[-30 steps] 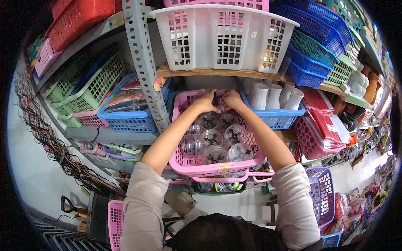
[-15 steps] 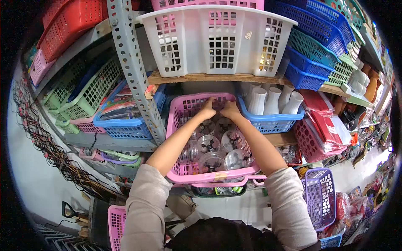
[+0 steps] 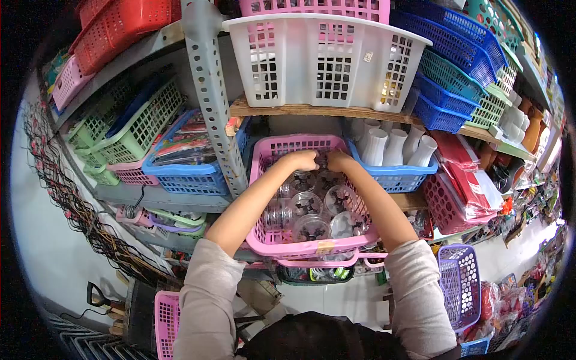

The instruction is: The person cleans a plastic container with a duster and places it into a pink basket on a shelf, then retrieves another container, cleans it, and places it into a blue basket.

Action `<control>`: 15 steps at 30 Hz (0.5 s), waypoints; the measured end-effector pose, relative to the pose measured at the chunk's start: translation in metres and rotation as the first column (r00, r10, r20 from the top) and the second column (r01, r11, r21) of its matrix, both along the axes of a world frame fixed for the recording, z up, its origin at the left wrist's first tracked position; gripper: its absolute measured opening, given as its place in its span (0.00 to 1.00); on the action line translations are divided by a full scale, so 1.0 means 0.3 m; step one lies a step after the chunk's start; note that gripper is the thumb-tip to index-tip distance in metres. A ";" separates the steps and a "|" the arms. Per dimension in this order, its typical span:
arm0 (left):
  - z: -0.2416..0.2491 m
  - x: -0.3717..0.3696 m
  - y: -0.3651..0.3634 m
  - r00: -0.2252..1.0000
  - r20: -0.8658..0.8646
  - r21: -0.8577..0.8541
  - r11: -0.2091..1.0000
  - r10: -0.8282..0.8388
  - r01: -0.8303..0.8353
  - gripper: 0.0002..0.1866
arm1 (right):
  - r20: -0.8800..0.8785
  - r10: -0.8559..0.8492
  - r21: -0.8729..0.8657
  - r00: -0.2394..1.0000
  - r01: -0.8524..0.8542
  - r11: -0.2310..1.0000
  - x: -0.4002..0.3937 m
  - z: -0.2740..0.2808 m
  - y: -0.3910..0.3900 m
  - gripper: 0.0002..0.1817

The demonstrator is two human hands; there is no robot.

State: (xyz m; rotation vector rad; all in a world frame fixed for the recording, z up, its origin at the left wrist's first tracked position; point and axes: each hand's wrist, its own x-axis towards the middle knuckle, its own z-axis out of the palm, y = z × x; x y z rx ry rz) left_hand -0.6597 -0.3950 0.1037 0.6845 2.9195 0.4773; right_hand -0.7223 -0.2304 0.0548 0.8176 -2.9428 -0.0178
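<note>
Now the clear jar [image 3: 318, 161] at the back of the pink basket [image 3: 312, 245] sits lower among the other jars [image 3: 311, 227] than a moment ago. Left hand [image 3: 302, 160] and right hand [image 3: 337, 159] curl closed around it. The wooden shelf [image 3: 288, 110] overhead leaves little room.
</note>
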 end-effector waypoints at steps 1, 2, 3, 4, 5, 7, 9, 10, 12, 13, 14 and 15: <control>0.071 0.061 -0.008 1.000 -0.016 0.035 0.999 -0.007 0.008 0.29 | 0.061 0.005 0.061 0.998 -0.009 0.998 0.057 0.072 -0.004 0.19; 0.109 0.108 -0.022 0.998 -0.066 0.065 0.998 -0.004 0.009 0.27 | 0.058 0.003 0.060 0.998 -0.007 0.998 0.086 0.118 -0.006 0.19; 0.129 0.149 -0.038 0.998 -0.070 0.064 0.998 -0.007 0.012 0.27 | 0.157 0.012 0.075 0.988 -0.024 0.997 0.108 0.157 -0.008 0.22; 0.139 0.189 -0.055 0.986 -0.168 0.132 0.990 -0.021 0.044 0.26 | 0.254 0.017 0.089 0.967 -0.041 0.995 0.133 0.189 -0.008 0.25; 0.145 0.232 -0.067 0.964 -0.265 0.197 0.977 -0.028 0.082 0.25 | 0.250 0.012 0.091 0.968 -0.036 0.995 0.172 0.205 -0.005 0.25; 0.147 0.332 -0.085 0.991 -0.094 0.486 0.865 -0.094 0.128 0.22 | -0.024 0.060 -0.324 0.998 -0.064 0.944 0.287 0.216 -0.001 0.22; 0.166 0.467 -0.096 0.990 -0.085 0.532 0.835 -0.111 0.139 0.21 | -0.126 0.079 -0.441 0.989 -0.127 0.888 0.448 0.259 -0.011 0.21; 0.170 0.527 -0.099 0.989 -0.106 0.554 0.819 -0.104 0.146 0.21 | -0.227 0.088 -0.545 0.970 -0.202 0.814 0.543 0.287 -0.022 0.20; 0.157 0.630 -0.101 0.984 -0.143 0.611 0.773 -0.102 0.169 0.21 | -0.228 0.086 -0.658 0.970 -0.219 0.720 0.718 0.323 -0.048 0.17; 0.143 0.676 -0.099 0.981 -0.158 0.646 0.740 -0.110 0.187 0.22 | -0.220 0.075 -0.716 0.973 -0.213 0.665 0.794 0.324 -0.062 0.16; 0.125 0.716 -0.097 0.964 -0.244 0.636 0.734 -0.106 0.241 0.22 | -0.212 0.086 -0.768 0.974 -0.220 0.602 0.871 0.329 -0.070 0.16; 0.135 0.777 -0.080 0.968 -0.240 0.675 0.703 -0.078 0.224 0.21 | -0.201 0.083 -0.811 0.976 -0.214 0.544 0.938 0.327 -0.076 0.17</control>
